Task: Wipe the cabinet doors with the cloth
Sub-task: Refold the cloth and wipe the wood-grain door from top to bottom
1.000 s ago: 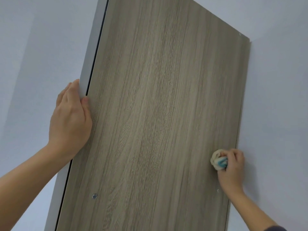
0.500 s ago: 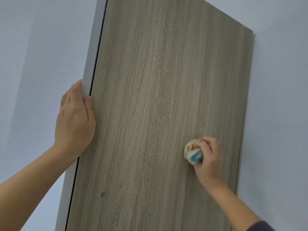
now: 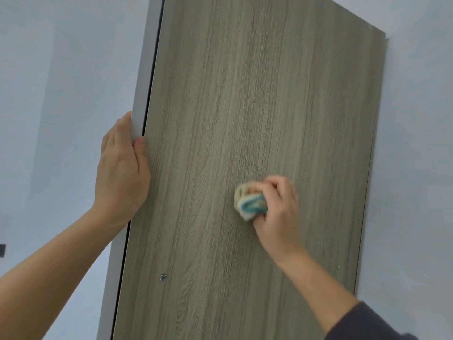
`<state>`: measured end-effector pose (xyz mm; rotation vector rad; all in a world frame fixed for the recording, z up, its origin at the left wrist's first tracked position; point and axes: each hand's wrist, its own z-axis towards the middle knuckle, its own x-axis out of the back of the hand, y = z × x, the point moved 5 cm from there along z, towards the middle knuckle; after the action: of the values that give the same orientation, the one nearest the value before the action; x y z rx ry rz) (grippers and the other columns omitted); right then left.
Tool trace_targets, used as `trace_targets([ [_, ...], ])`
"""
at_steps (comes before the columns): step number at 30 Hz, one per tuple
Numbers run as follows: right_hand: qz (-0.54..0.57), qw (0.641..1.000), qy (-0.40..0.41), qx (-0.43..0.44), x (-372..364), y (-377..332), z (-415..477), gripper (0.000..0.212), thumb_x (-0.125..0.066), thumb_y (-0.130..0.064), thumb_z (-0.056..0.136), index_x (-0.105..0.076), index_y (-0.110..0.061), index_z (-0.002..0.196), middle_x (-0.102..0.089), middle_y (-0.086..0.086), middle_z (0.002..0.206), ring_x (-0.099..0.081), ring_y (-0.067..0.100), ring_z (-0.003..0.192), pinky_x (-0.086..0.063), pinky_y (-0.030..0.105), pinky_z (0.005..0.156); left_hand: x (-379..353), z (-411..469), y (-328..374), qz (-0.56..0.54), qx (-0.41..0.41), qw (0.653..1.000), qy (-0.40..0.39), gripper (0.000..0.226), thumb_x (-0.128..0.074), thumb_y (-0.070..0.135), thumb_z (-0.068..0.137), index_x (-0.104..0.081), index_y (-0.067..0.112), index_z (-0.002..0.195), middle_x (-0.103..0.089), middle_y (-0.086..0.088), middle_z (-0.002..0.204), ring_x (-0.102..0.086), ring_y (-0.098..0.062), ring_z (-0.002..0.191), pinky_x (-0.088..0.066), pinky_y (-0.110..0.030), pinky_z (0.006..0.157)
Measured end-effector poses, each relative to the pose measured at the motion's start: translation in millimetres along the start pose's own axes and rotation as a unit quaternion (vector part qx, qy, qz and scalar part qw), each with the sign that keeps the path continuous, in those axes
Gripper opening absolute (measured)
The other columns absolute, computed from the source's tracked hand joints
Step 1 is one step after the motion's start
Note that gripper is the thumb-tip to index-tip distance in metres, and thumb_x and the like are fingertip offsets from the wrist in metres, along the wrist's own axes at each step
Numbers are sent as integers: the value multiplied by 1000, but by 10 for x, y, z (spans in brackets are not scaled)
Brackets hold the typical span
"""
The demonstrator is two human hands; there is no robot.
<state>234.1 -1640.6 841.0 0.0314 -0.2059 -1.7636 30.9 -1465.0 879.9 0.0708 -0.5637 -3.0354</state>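
A tall wood-grain cabinet door (image 3: 257,106) fills the middle of the view, swung open toward me. My right hand (image 3: 278,209) grips a bunched cream and teal cloth (image 3: 248,201) and presses it against the door's face a little right of its middle. My left hand (image 3: 121,168) holds the door's pale left edge (image 3: 141,99), thumb on the wood face and fingers wrapped round behind it, where they are hidden.
Pale blue-grey wall (image 3: 61,94) lies to the left and right of the door. A small metal screw head (image 3: 163,277) sits low on the door near its left edge. A dark object (image 3: 2,250) shows at the far left border.
My right hand has slid the cloth leftward across the door, from near the right edge toward the middle. My left hand keeps its hold on the left edge.
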Motion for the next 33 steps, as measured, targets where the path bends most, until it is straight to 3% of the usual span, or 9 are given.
trace_targets([
  [3,1,998,41,-45,-36,-112,384,32,-65,1,72,-64,-15,100,-50,3,104,-48,20,96,-47,45,74,2,9,-10,-3,0,1000,4,43,-31,19,105,-32,14,148,-45,-5,142,-36,-21,133,-30,-30,105],
  [7,26,1000,0,-12,-214,-546,-315,26,-57,-18,80,-65,-17,104,-51,2,109,-49,21,101,-48,41,78,14,-33,-81,-24,11,1000,-12,46,-30,22,106,-28,17,151,-39,-1,150,-28,-23,143,-27,-47,116],
  [10,43,997,-33,50,-241,-756,-541,18,-61,-23,81,-65,-17,98,-53,2,106,-50,21,99,-47,40,75,25,-206,-146,-37,29,999,-27,47,-30,24,106,-25,21,153,-35,3,154,-23,-18,146,-24,-45,118],
  [16,28,998,35,-44,-294,-730,238,34,-67,4,69,-68,-14,99,-54,5,105,-48,23,97,-45,44,74,47,-614,-312,-61,54,996,-42,48,-31,25,106,-24,22,153,-33,4,155,-23,-14,146,-24,-46,119],
  [22,64,998,-16,-2,-392,-1150,-845,26,-63,-13,75,-62,-21,99,-56,0,106,-53,23,97,-44,42,75,59,-1120,-489,-50,67,995,-48,50,-28,32,104,-21,27,154,-28,9,158,-15,-4,148,-15,-27,119],
  [26,62,997,17,-48,-418,-1153,-254,23,-61,-7,74,-68,-15,95,-57,5,103,-52,24,97,-45,41,77,60,-1373,-585,-44,78,994,-55,53,-26,34,101,-19,30,154,-24,15,158,-12,-1,148,-8,-6,113],
  [29,69,992,49,-96,-462,-1196,53,27,-63,-3,76,-69,-16,99,-57,4,107,-52,24,101,-44,38,82,80,-1527,-626,-47,77,995,-52,52,-23,37,101,-16,40,152,-19,28,155,-10,-1,148,-8,-5,113],
  [33,103,990,23,-90,-547,-1545,-702,25,-56,-9,80,-70,-17,99,-57,-1,111,-52,23,106,-46,43,83,98,-1720,-720,-63,82,992,-73,55,-27,32,100,-11,56,147,-12,44,149,-10,-1,148,-10,-9,114],
])
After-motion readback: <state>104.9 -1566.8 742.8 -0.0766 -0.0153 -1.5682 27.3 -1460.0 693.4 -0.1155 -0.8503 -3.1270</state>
